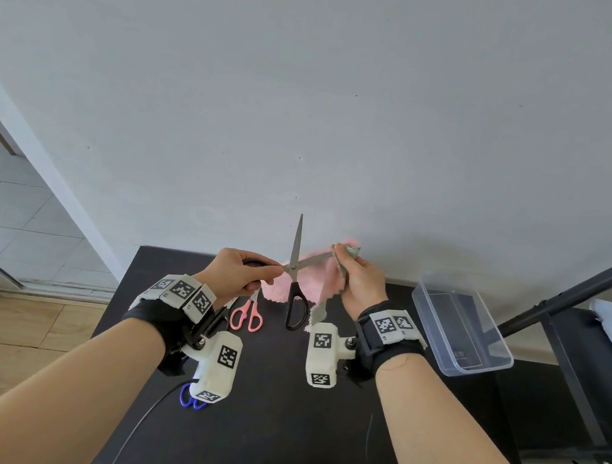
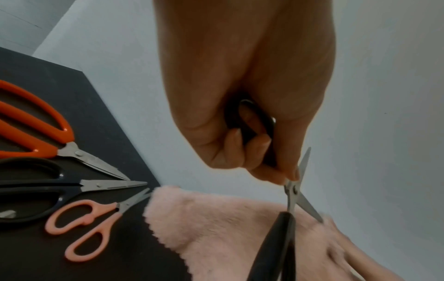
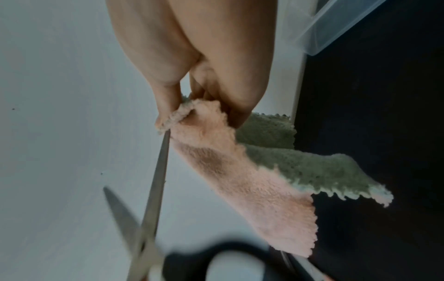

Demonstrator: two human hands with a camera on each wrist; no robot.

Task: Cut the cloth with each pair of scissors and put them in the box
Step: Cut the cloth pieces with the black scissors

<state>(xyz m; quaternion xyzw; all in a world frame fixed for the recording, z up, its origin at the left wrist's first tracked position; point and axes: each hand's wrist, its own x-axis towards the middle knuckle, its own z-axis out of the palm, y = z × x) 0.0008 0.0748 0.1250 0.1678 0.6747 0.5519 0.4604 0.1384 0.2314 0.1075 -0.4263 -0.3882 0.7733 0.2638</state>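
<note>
My left hand (image 1: pixel 254 273) grips one black handle of the black-handled scissors (image 1: pixel 294 268), held up above the table. Their blades are spread wide: one points straight up, the other reaches right to the cloth. The second handle loop (image 1: pixel 297 309) hangs down free. My right hand (image 1: pixel 347 261) pinches the top edge of the pink and green cloth (image 1: pixel 308 283), which droops from the fingers. In the right wrist view the lower blade (image 3: pixel 157 180) lies along the cloth (image 3: pixel 240 180) edge, right under my thumb. The clear plastic box (image 1: pixel 465 326) stands at the right, apparently with no scissors in it.
Pink scissors (image 1: pixel 247 315) lie on the black table (image 1: pixel 273 438) under my left hand, and blue handles (image 1: pixel 188 399) show below the wrist camera. Orange scissors (image 2: pixel 36 133) and another black pair (image 2: pixel 48 190) lie beside them. A white wall stands close behind. A black rack stands at the right.
</note>
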